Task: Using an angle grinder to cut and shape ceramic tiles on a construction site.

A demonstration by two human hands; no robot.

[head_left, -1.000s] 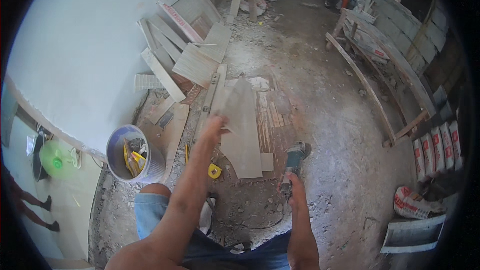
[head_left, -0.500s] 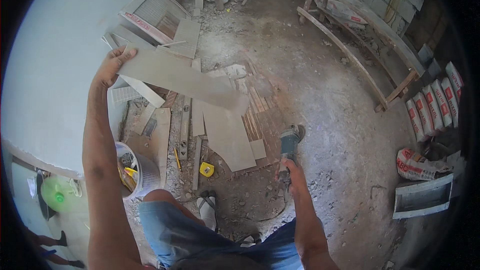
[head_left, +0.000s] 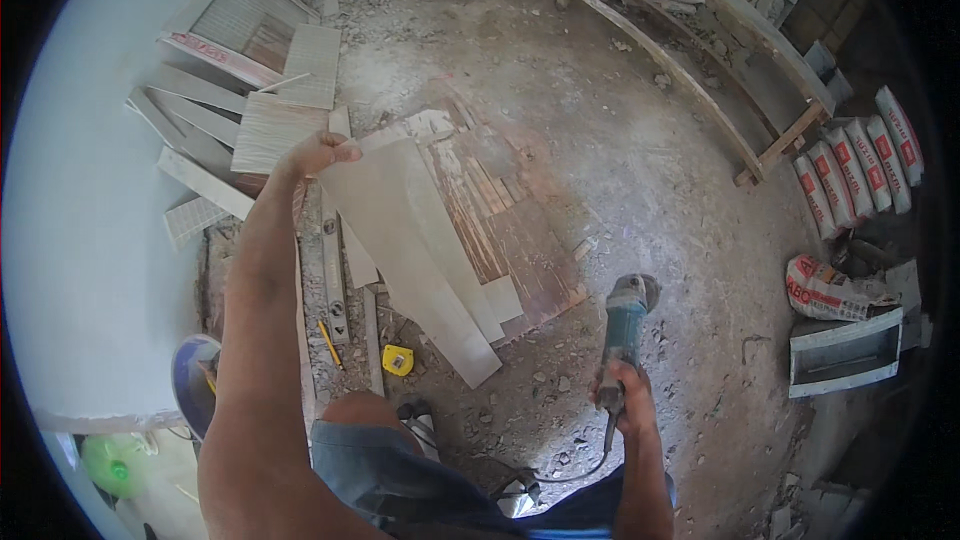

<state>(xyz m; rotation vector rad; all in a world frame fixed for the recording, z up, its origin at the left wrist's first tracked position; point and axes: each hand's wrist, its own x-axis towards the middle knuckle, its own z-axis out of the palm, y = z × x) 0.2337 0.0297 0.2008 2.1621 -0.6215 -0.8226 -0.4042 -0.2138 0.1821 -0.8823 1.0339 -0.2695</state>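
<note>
My left hand (head_left: 322, 152) is closed on the upper end of a long, pale tile strip (head_left: 395, 255), thumb on top. The strip slants toward me over another pale tile piece (head_left: 440, 220), which lies on a worn brown board (head_left: 545, 255). In my right hand (head_left: 630, 398) is a teal angle grinder (head_left: 626, 325), gripped round its body. Its disc (head_left: 648, 292) points away from me above the floor, and the cord hangs from the rear. A small tile offcut (head_left: 502, 298) rests beside the strip. Whether the disc is spinning I cannot tell.
A yellow tape measure (head_left: 398, 360), a yellow pencil (head_left: 330, 344) and a spirit level (head_left: 333, 280) lie left of the tiles. Tile pieces (head_left: 285, 130) lean by the white wall. A bucket (head_left: 192, 380) is partly behind my left arm. Wooden bench (head_left: 690, 70) and bags (head_left: 855, 175) stand right.
My left hand has brought the tile strip down and to the right, from held out over the floor to above the other piece. The grinder has shifted slightly right, and the view has turned.
</note>
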